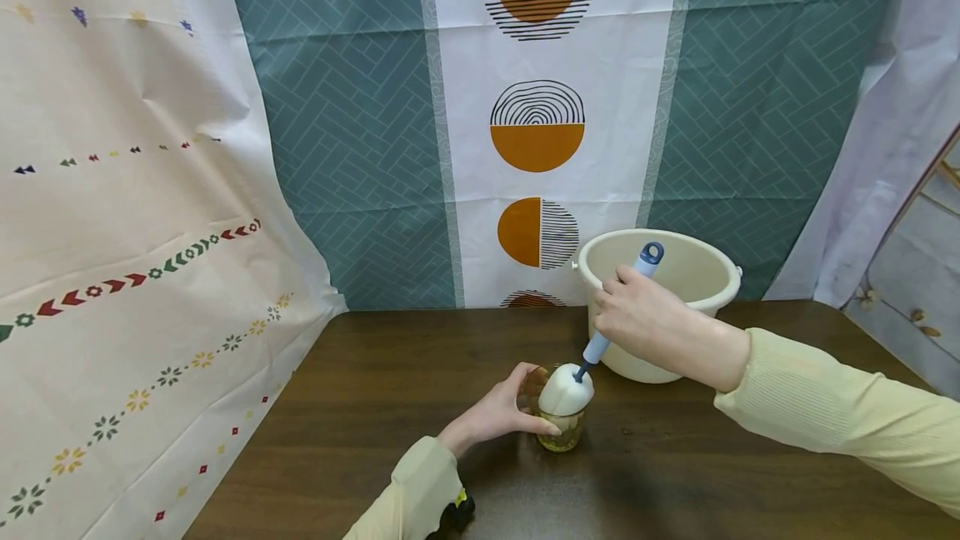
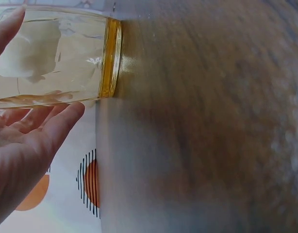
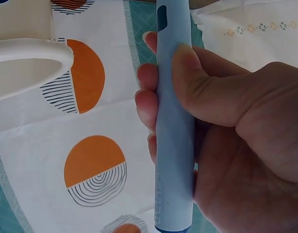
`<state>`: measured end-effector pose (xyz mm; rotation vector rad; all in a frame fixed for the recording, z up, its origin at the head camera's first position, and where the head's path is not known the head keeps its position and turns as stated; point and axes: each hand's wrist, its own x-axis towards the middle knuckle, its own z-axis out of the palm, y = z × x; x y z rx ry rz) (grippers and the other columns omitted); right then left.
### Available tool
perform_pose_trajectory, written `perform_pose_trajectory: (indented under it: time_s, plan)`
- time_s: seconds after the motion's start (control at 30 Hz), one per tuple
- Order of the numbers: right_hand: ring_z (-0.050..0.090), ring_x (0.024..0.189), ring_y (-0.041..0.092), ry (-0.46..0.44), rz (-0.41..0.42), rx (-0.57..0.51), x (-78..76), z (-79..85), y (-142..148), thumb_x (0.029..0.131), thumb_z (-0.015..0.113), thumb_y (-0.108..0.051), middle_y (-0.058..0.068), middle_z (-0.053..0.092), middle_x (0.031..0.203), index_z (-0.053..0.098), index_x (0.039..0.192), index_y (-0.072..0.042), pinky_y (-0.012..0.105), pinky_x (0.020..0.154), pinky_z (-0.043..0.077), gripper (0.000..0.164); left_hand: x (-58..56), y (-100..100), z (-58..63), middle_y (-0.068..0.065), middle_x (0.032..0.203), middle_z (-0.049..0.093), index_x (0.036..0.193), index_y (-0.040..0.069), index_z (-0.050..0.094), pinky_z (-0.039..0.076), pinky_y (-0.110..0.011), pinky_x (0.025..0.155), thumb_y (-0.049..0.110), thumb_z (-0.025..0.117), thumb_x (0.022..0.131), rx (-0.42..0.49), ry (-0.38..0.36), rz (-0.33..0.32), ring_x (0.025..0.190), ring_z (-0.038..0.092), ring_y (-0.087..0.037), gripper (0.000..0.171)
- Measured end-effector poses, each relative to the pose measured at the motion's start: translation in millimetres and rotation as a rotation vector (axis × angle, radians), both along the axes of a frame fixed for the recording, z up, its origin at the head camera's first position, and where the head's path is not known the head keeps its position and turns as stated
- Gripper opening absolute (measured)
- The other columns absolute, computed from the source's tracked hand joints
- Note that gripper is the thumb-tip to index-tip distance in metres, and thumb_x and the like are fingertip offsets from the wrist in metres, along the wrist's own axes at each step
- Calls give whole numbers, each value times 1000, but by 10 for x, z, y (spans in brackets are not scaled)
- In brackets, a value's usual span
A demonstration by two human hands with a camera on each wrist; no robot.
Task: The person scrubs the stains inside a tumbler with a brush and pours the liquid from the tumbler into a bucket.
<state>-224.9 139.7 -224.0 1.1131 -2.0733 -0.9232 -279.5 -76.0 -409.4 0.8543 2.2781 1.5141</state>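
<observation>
One clear amber glass cup (image 1: 562, 440), one white sponge brush (image 1: 566, 391) with pale-blue handle (image 1: 597, 347), one cream plastic bucket (image 1: 637, 365), one left hand (image 1: 497, 413), one right hand (image 1: 660, 319) | left hand holds cup between thumb and fingers; right hand grips handle, brush partly inside cup | brush's lower end blurs through glass; cup base's contact with tabletop (image 1: 360, 390) unclear

L fingers (image 2: 66, 120) hold amber glass (image 2: 81, 53); white lump (image 2: 35, 51) vis. thru side, brn wood tbl (image 2: 202, 107) at base.
</observation>
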Motion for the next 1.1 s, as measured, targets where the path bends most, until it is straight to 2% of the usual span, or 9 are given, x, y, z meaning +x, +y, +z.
perform_pose_trajectory:
  time_s: [0.2,0.43,0.83,1.1]
  plan:
    - [48,60,19,4,30,-3,15,8,-21,60,82,-15,2,52,65,65,69,-14,28,59,31,19,-11,-5,-8,4,116,46,125,15,36,42,-27,81,26,77,73,-3,4,-1,108,43,-12,67]
    - [48,62,19,-10,12,16,30,32,-72,62,83,-15,3,52,65,65,68,-14,29,60,31,19,-17,-8,-15,4,117,45,127,12,35,42,-29,82,27,77,73,-13,10,1,109,43,-13,70]
    - [49,64,19,0,21,22,30,84,-143,64,81,-16,4,52,64,66,71,-14,29,61,32,16,-23,-7,-16,3,114,47,126,15,36,42,-31,82,28,78,71,-24,9,20,106,45,-13,71]
    - [49,65,19,-2,14,31,6,112,-154,64,81,-15,4,52,65,67,72,-15,30,62,33,16,-16,5,-8,3,113,49,126,13,35,41,-33,84,25,78,72,-5,-10,12,108,45,-14,71]
